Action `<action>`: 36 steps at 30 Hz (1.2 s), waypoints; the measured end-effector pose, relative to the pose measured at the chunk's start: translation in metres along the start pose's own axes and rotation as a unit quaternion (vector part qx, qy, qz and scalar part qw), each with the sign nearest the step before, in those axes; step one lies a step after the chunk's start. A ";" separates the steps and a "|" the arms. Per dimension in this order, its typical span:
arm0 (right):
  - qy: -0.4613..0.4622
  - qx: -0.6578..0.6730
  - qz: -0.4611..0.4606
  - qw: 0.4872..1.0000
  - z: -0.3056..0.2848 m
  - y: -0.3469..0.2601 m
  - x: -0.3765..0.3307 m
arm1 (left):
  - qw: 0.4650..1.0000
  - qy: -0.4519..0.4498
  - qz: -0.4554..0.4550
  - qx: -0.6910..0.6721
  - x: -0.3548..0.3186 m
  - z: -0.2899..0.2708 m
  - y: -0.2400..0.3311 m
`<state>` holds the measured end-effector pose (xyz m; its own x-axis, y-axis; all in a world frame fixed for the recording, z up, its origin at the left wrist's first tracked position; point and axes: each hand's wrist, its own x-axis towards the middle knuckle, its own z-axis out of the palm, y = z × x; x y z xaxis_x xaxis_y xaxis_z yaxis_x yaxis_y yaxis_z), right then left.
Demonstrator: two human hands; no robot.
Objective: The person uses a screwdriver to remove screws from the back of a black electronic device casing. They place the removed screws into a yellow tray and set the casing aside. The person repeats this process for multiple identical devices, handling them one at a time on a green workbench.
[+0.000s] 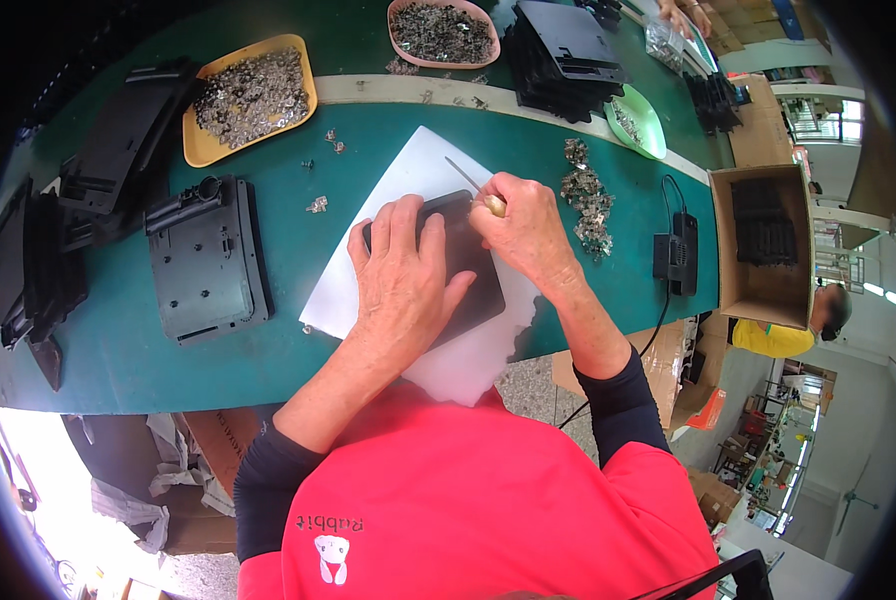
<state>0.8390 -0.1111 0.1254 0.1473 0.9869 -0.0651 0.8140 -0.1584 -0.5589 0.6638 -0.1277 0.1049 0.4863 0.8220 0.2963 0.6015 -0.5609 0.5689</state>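
Note:
A black rectangular plastic panel [480, 302] lies on a white foam sheet [423, 160] in front of me. My left hand [400, 270] rests flat on the panel's left part, fingers spread. Closed around a thin metal tool with a yellowish handle [495, 205], my right hand [530, 225] is at the panel's upper right corner. The tool's slim shaft points up and left over the foam. Its exact kind does not show, and my fingers cover part of the handle. Left of the foam sits a black plastic housing [203, 270] with small posts and a round tube-like part.
Small metal parts fill a yellow tray [196, 150], a pink tray [393, 40] and a green tray [653, 145]. Loose metal clips [590, 200] lie right of the foam. Black panels [568, 40] are stacked behind. A black adapter [676, 255] and cardboard box [808, 250] stand right.

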 end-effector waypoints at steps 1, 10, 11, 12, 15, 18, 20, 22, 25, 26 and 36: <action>0.010 -0.002 -0.005 1.000 0.002 -0.001 -0.001 | 1.000 0.001 -0.003 0.000 0.000 0.000 0.000; 0.061 0.001 -0.048 0.997 0.015 0.006 -0.001 | 1.000 -0.002 -0.012 0.005 -0.001 0.001 0.000; 0.032 0.047 -0.019 0.998 0.012 0.007 0.002 | 1.000 -0.001 -0.012 0.008 -0.002 0.002 0.000; -0.024 0.105 0.029 0.994 0.005 0.008 0.006 | 1.000 -0.001 -0.011 0.010 -0.002 0.002 0.000; -0.154 0.256 0.142 0.944 -0.016 0.004 0.021 | 1.000 0.000 -0.001 0.012 -0.002 0.001 0.001; -0.183 0.308 0.154 0.921 -0.019 0.005 0.024 | 1.000 -0.004 -0.004 0.021 0.000 0.000 0.002; -0.158 0.293 0.133 0.933 -0.019 0.007 0.017 | 0.999 -0.006 0.007 0.036 0.001 -0.002 0.003; -0.118 0.238 0.093 0.960 -0.015 0.012 0.010 | 0.998 -0.005 0.018 0.062 0.000 -0.003 0.004; -0.011 0.111 -0.010 0.994 -0.006 0.023 -0.005 | 0.997 -0.020 0.034 0.070 0.005 -0.002 0.004; 0.030 0.080 -0.055 0.995 -0.003 0.030 -0.012 | 0.997 -0.018 0.040 0.068 0.007 -0.001 0.003; -0.041 -0.078 -0.054 0.995 -0.005 0.008 -0.057 | 0.993 -0.026 0.062 0.098 0.009 0.011 0.007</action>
<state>0.8401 -0.1690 0.1289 0.0121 0.9965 -0.0824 0.9009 -0.0466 -0.4316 0.6793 -0.1247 0.1030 0.5935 0.7422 0.3113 0.6445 -0.6700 0.3684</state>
